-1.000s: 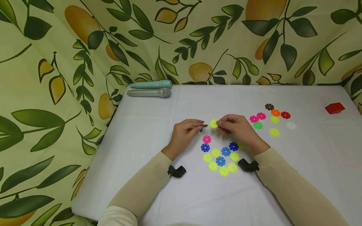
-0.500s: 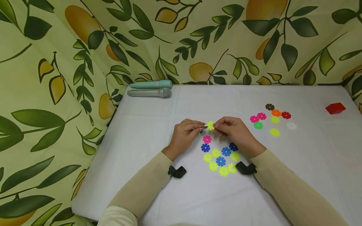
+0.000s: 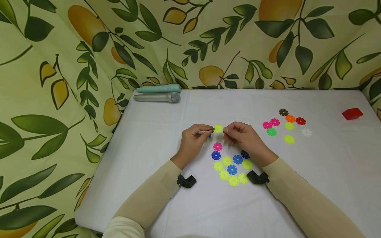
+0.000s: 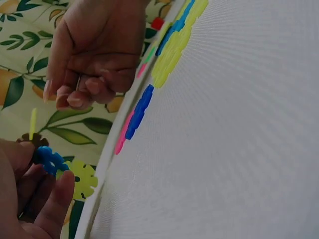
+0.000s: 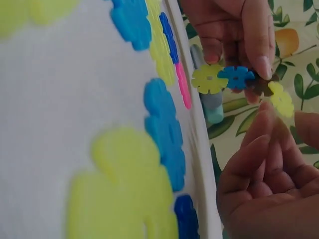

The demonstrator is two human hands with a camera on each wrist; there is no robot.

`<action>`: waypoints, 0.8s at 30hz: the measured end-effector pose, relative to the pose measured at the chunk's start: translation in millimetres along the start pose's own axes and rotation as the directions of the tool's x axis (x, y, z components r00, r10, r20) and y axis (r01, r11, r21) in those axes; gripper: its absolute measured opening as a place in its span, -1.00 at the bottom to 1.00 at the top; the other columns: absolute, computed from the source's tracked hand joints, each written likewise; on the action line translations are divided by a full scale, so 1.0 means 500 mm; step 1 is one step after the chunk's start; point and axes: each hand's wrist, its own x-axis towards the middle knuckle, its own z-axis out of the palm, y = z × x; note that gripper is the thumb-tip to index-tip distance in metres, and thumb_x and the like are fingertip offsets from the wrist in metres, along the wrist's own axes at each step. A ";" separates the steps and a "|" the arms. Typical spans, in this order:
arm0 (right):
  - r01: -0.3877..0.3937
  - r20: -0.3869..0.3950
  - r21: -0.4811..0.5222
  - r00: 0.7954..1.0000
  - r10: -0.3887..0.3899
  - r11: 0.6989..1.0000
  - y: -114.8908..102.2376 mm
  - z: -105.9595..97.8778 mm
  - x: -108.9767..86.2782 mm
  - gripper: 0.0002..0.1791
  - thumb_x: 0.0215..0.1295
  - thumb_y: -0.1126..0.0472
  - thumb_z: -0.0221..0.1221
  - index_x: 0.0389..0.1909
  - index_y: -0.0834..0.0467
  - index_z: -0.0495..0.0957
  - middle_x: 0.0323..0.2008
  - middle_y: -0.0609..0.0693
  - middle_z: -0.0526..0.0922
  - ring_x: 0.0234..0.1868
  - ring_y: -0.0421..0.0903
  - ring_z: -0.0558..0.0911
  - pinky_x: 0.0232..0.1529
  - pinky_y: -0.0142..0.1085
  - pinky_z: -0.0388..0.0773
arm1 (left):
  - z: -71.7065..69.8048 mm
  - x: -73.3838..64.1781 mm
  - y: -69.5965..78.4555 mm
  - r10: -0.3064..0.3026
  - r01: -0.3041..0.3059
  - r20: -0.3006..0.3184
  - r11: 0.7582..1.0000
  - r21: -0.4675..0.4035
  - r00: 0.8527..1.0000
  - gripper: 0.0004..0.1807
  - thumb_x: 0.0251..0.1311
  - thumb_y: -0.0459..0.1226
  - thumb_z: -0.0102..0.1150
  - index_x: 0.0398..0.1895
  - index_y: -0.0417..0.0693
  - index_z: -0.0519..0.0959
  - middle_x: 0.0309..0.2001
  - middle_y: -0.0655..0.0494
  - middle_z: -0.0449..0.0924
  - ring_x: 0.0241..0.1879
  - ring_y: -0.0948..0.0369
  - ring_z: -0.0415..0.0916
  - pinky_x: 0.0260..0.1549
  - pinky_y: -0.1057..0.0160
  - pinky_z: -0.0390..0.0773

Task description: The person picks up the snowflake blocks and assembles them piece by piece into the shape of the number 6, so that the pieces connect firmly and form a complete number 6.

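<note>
My left hand (image 3: pixel 191 138) pinches a short chain of notched plastic discs above the table. In the right wrist view the chain runs from a yellow disc (image 5: pixel 209 78) through a blue disc (image 5: pixel 236 77) to a brown disc (image 5: pixel 261 85), with another yellow disc (image 5: pixel 282 99) joined at its end. The left thumb and fingers cover part of the brown one. Just right of that end disc is my right hand (image 3: pixel 245 140), its fingers loosely bent with nothing between them. In the left wrist view a gap separates the right fingertips (image 4: pixel 75 102) from the chain.
Yellow, blue and pink discs (image 3: pixel 217 146) lie in a loose cluster below the hands. Another scattered group, including a green disc (image 3: pixel 271 132), lies to the right. Two microphones (image 3: pixel 157 97) rest at the back left, and a red block (image 3: pixel 352 113) at the far right.
The right hand has brought a yellow disc leftward to the brown disc, where it now sits joined, and has let go of it. The left hand has barely moved.
</note>
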 end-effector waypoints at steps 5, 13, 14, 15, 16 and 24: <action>0.070 0.032 -0.230 0.997 -0.065 0.971 0.008 -0.004 0.006 -0.70 0.61 0.12 0.31 0.17 0.22 0.64 -0.03 0.12 0.69 -0.02 0.10 0.60 -0.03 -0.21 0.62 | 0.000 0.002 0.001 -0.225 0.204 -0.056 0.945 -0.256 0.973 -0.91 0.55 -0.53 0.20 0.00 -0.42 0.58 0.13 -0.20 0.71 0.11 -0.17 0.70 -0.19 0.06 0.79; 0.362 0.312 -0.515 0.924 -0.223 0.777 0.036 -0.001 0.013 -0.57 0.48 0.30 0.41 0.32 0.20 0.66 0.11 0.02 0.63 0.20 0.09 0.52 0.27 0.09 0.46 | -0.004 0.006 -0.003 -0.358 0.323 -0.008 0.852 -0.411 0.934 -0.78 0.62 -0.54 0.02 0.21 -0.33 0.35 0.14 -0.36 0.65 0.21 -0.20 0.63 -0.03 0.01 0.76; 0.376 0.329 -0.531 0.917 -0.225 0.760 0.037 0.000 0.013 -0.58 0.48 0.30 0.41 0.31 0.19 0.68 0.09 0.01 0.61 0.19 0.09 0.50 0.26 0.10 0.45 | -0.005 0.006 -0.004 -0.367 0.333 -0.003 0.846 -0.417 0.930 -0.74 0.62 -0.54 0.03 0.25 -0.32 0.34 0.15 -0.34 0.65 0.21 -0.18 0.63 -0.01 0.02 0.75; 0.381 0.337 -0.545 0.915 -0.221 0.747 0.038 0.001 0.013 -0.59 0.48 0.29 0.42 0.29 0.17 0.70 0.07 0.00 0.60 0.19 0.09 0.49 0.24 0.09 0.45 | -0.005 0.006 -0.004 -0.375 0.341 0.003 0.841 -0.421 0.927 -0.70 0.61 -0.54 0.04 0.29 -0.31 0.34 0.15 -0.32 0.65 0.22 -0.15 0.62 0.01 0.02 0.74; 0.381 0.341 -0.556 0.915 -0.216 0.739 0.039 0.003 0.013 -0.61 0.48 0.28 0.42 0.27 0.16 0.71 0.05 -0.02 0.59 0.18 0.09 0.49 0.22 0.08 0.46 | -0.006 0.006 -0.005 -0.379 0.348 0.010 0.838 -0.421 0.925 -0.65 0.60 -0.53 0.06 0.33 -0.30 0.34 0.16 -0.30 0.64 0.22 -0.14 0.62 0.02 0.03 0.74; 0.325 0.291 -0.560 0.938 -0.187 0.762 0.034 0.008 0.011 -0.77 0.41 0.32 0.48 0.00 0.14 0.70 -0.05 -0.04 0.61 0.07 0.06 0.51 0.15 0.02 0.52 | -0.006 0.005 -0.006 -0.321 0.322 0.058 0.885 -0.336 0.945 -0.50 0.67 -0.33 0.14 0.49 -0.44 0.35 0.18 -0.23 0.61 0.28 -0.15 0.57 0.10 0.01 0.70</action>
